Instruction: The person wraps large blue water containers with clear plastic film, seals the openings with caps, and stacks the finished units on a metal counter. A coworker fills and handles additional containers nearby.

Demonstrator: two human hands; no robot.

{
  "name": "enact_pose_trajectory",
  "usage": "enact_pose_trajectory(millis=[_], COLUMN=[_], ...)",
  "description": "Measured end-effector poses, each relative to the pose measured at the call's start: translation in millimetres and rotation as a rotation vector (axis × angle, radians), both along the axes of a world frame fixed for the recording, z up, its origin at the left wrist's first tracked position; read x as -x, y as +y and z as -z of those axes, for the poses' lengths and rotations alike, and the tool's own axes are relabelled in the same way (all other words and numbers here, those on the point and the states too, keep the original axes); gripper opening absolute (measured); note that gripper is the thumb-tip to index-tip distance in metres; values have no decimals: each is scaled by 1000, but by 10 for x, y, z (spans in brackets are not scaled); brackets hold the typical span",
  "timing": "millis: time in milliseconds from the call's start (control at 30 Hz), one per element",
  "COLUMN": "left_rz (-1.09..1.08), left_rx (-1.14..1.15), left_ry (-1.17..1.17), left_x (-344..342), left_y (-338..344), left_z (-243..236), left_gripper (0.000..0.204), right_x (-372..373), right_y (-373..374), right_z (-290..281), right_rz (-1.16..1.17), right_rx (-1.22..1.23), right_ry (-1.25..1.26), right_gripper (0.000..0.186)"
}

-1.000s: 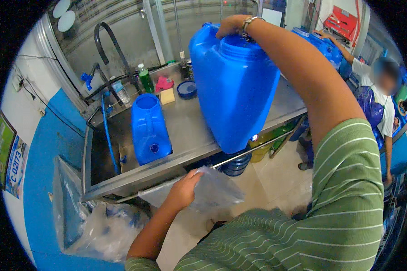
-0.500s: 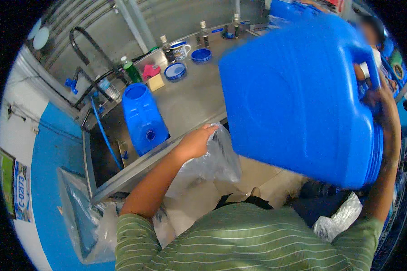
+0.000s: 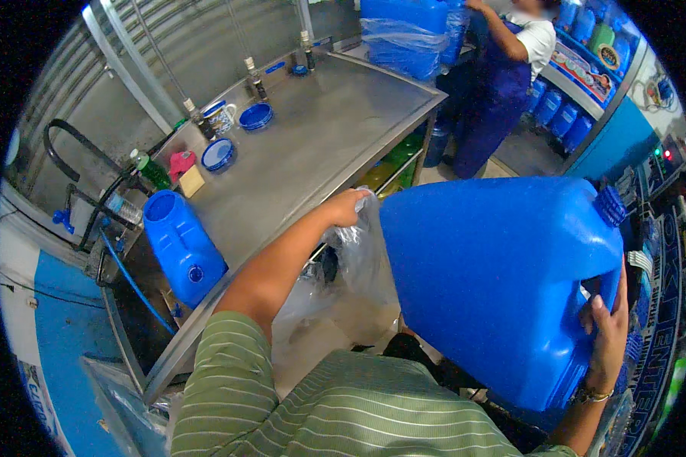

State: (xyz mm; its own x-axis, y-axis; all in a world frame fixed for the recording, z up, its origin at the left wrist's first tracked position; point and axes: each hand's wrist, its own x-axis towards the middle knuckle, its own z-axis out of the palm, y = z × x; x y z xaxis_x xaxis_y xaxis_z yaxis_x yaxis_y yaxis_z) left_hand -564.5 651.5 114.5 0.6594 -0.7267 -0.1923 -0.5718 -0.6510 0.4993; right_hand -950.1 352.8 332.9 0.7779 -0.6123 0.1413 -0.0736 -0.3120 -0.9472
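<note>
My left hand (image 3: 344, 207) grips a clear plastic bag (image 3: 367, 255) that hangs just beyond the steel counter's front edge. My right hand (image 3: 607, 327) holds the handle of a large blue jug (image 3: 495, 282), which is tipped on its side with its top toward my right and its far end beside the bag. A smaller blue container (image 3: 179, 247) lies at the sink on the counter's left end. A yellow sponge (image 3: 191, 184), a pink cloth (image 3: 181, 161) and blue lids (image 3: 256, 116) rest along the back of the counter (image 3: 312, 137).
Wrapped blue containers (image 3: 404, 46) stand at the counter's far end. A person (image 3: 488, 114) in purple works beside them. Shelves of blue jugs (image 3: 572, 114) are behind that person. Black taps (image 3: 61, 152) and a hose (image 3: 126, 274) are at left; more plastic (image 3: 122, 404) lies below.
The large jug came off the counter and was tipped over toward my right, then lowered. My left hand rose with the bag. The view turned rightward.
</note>
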Motion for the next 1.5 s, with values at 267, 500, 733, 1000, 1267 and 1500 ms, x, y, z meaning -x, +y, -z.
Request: enact_pose_trajectory(millis=[267,500,733,1000,1267,1500], left_rz=[-68,-44,155,594,418,57], left_rx=[399,344,157,125,-34,125], left_ry=[-212,-417,-421,-440,-567,-511], left_x=[247,324,254,519,902,1398], left_y=[-278,-5,203,409,936,1070], left_z=[-55,-69,-204,-134,191,454], left_gripper=[73,57,55,70,74,56], right_x=[15,-105,-194,-287,-127,24], right_y=[7,-188,-300,-340,-497,-306], right_z=[178,688,1266,1768,2246,2360], right_rz=[22,-84,-168,-101,-44,-91], right_rx=[-52,-294,-534,-719,-975,-1158], right_ry=[4,7,-70,-179,-298,-413], right_gripper=[82,75,67,37,19,25])
